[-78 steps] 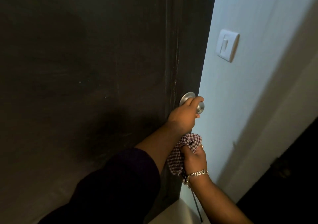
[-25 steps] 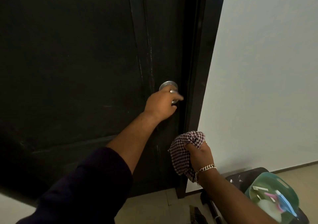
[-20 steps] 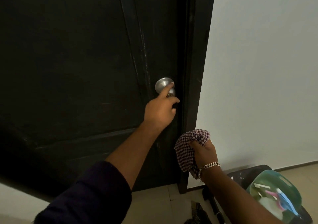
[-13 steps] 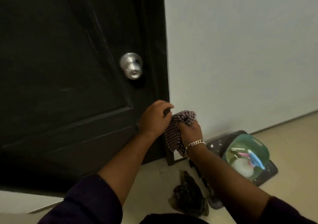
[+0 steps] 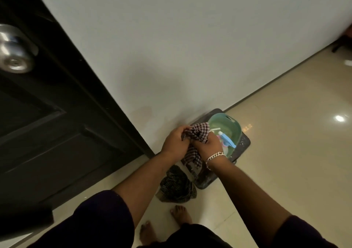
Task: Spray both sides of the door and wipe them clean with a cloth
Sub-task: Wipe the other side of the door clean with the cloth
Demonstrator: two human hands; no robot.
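Both hands bunch the checkered maroon-white cloth: left hand and right hand fingers curled round it. Green plastic basin just right of the grip; dark panelled door well left.

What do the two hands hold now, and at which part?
Both hold the checked cloth: the left hand grips its upper left edge, the right hand its bunched middle; the rest hangs below.
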